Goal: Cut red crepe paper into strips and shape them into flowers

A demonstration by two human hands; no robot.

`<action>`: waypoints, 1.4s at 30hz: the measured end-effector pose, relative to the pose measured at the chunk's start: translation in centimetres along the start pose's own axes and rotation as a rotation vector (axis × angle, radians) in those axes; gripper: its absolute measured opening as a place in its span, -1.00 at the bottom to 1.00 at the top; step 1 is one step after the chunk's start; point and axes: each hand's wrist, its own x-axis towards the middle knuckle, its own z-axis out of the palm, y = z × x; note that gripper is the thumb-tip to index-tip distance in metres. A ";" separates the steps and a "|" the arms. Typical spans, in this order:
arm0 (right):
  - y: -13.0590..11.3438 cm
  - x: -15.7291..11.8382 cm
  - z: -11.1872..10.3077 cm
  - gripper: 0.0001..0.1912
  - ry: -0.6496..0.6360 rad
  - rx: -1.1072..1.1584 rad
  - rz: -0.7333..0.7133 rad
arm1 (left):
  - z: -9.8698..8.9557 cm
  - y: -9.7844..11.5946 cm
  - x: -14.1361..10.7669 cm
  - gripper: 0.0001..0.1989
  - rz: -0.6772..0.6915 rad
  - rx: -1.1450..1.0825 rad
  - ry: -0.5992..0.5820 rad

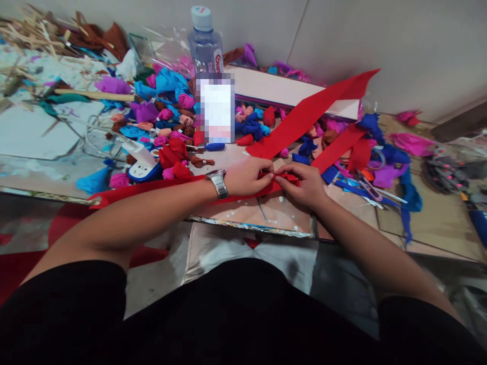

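Near the table's front edge, my left hand point(247, 176) and my right hand point(304, 185) meet, fingertips pinching red crepe-like material point(289, 178) between them. A metal watch point(218, 183) is on my left wrist. Under and beside my hands runs a long red strip point(152, 190) along the edge. Behind them a wide red strip point(304, 119) slants up to the right, and another red strip point(338, 148) lies to the right. My fingers hide most of the small piece.
Pink, blue, purple and red rolled pieces point(165, 114) cover the table's middle. A bottle point(205, 45) stands behind a blurred upright rectangle point(216, 111). A white plug sits on a power socket point(142, 165). Scissors point(369, 190) lie right, wooden sticks point(34, 35) back left.
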 end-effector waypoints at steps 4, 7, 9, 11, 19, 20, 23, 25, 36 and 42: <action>0.0 0.1 0.0 -0.93 0.000 -0.011 -0.043 | 0.0 -0.1 0.0 -0.74 0.002 -0.043 0.013; 0.0 0.1 0.1 -0.94 0.003 -0.010 -0.073 | -0.1 -0.1 0.1 -0.75 -0.004 -0.095 0.013; 0.1 0.1 0.1 -0.94 0.009 -0.011 -0.089 | -0.1 -0.2 0.2 -0.76 -0.010 -0.121 0.010; 0.1 0.1 0.1 -0.93 0.013 -0.009 -0.095 | 0.0 -0.2 0.3 -0.77 -0.012 -0.141 0.006; 0.1 0.1 0.1 -0.91 -0.026 0.009 -0.066 | 0.1 -0.3 0.2 -0.76 -0.005 -0.125 0.010; 0.0 0.1 0.1 -0.90 -0.032 0.015 -0.057 | 0.2 -0.3 0.1 -0.75 0.001 -0.116 0.011; 0.0 0.1 0.1 -0.83 -0.048 0.026 -0.018 | 0.2 -0.2 0.0 -0.73 0.035 -0.101 0.011; -0.1 0.1 0.1 -0.79 -0.061 0.042 0.011 | 0.3 -0.1 0.0 -0.72 0.067 -0.086 0.018; 0.0 0.0 0.0 -0.86 -0.080 -0.003 0.030 | 0.7 -0.5 0.0 -0.68 0.122 0.085 0.036; 0.3 0.1 0.1 -0.86 -0.134 -0.013 0.018 | 1.4 -1.0 0.3 -0.71 0.180 0.182 0.055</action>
